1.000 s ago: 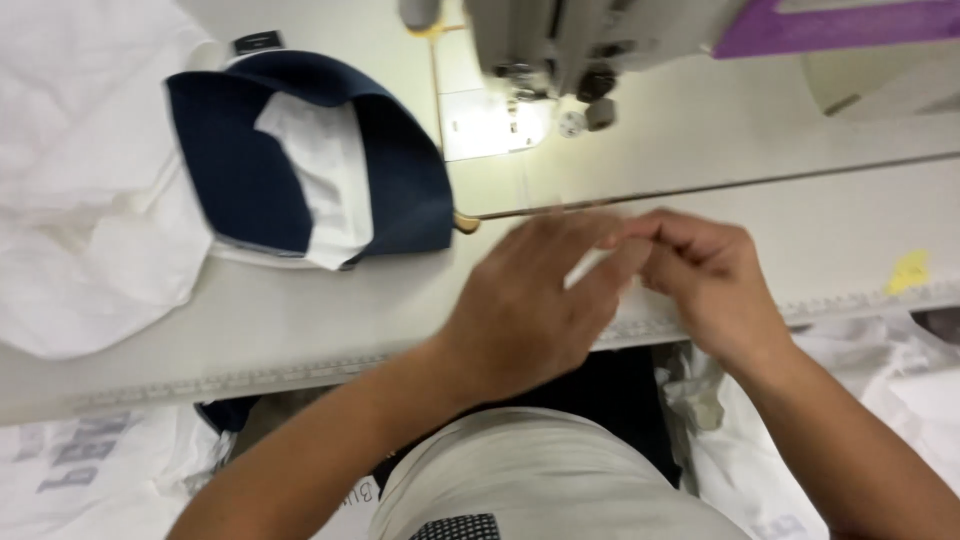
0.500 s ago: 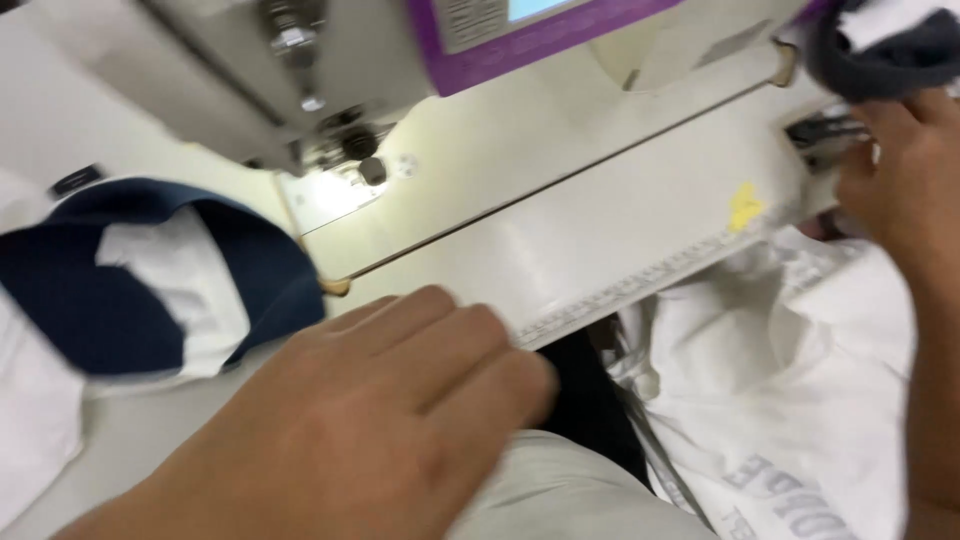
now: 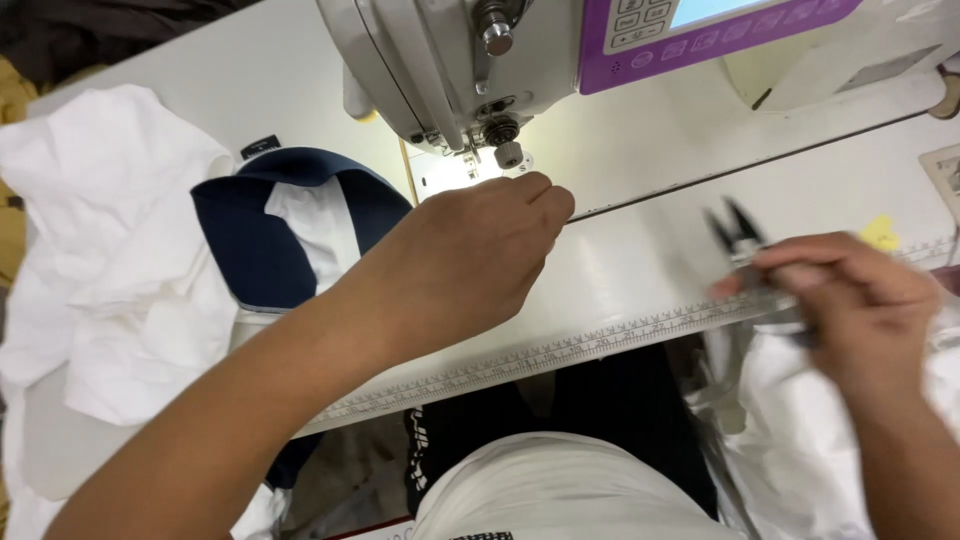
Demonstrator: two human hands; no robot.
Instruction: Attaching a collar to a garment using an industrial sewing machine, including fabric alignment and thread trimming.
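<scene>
Left hand: I see it reached forward over the desk, fingers curled loosely together, tips just short of the needle area of the sewing machine. I cannot tell whether anything is pinched under the fingertips; nothing shows in the palm from above. The forearm crosses the desk's front edge diagonally from the lower left.

Right hand: at the front edge of the desk, toward its right end, fingers closed around a small pair of dark snips. The blades point up and away from me, slightly parted. The hand is motion-blurred, so the grip detail is unclear.

Along the front edge runs a printed ruler strip, passing under both wrists.

Left of the left hand lies a navy cloth piece with a white strip folded over it, on the left half of the desk. It rests against a heap of white fabric that covers the left end and spills over the front edge.

The machine stands at the back edge; its purple control panel is to the right of the head. A small yellow tag sits on the desk near the right end, just beyond the snips. More white fabric hangs below the desk under the right hand.
</scene>
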